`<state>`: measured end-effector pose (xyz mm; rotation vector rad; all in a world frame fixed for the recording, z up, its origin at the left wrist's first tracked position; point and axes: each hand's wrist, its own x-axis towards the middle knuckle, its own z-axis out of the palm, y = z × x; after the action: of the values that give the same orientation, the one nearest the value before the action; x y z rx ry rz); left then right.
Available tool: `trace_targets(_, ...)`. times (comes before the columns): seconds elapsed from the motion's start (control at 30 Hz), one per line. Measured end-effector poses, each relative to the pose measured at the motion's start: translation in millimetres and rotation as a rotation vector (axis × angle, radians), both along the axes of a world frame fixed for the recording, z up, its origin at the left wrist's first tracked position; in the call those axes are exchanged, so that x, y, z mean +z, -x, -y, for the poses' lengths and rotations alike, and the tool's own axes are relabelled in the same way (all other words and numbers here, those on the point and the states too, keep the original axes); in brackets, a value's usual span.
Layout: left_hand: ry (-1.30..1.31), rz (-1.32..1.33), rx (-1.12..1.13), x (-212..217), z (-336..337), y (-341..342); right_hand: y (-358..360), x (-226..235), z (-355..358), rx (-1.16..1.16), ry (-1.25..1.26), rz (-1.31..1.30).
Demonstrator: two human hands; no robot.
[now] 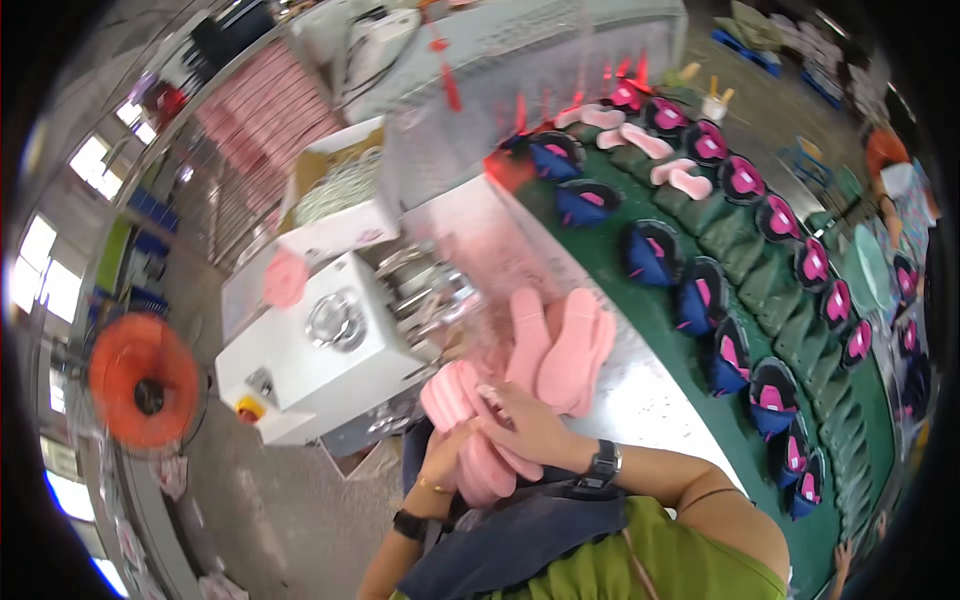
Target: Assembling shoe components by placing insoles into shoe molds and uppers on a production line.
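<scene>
Pink insoles (470, 420), green belt (690, 330)

We see bright daylight from windows (40, 270) left of the orange fan (143, 380), motion blur throughout, and fisheye bending with dark corners

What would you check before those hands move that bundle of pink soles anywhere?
1. Right hand on top of the pink soles: ok.
2. Left hand supporting the bundle from below: ok.
3. Bundle edges aligned: cannot tell, blurred.
4. Loose pink soles lying flat on the table: ok.
5. Green belt carrying shoe parts moving or stopped: cannot tell.
</scene>
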<state>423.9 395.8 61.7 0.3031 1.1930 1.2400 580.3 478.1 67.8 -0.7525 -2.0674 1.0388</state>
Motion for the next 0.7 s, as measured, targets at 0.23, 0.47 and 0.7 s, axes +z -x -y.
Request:
trace_targets(0.23, 0.026, 0.235, 0.016, 1, 47, 33, 21, -32, -51, -0.096, 0.488, -0.067)
trace_targets(0.47, -0.011, 0.403, -0.082, -10, 92, 40, 82, -51, -147, -0.354, 0.307, 0.16)
trace_targets(0.7, -0.097, 0.386, -0.058, 3, 90, 39, 32, -24, -139, -0.252, 0.251, 0.31)
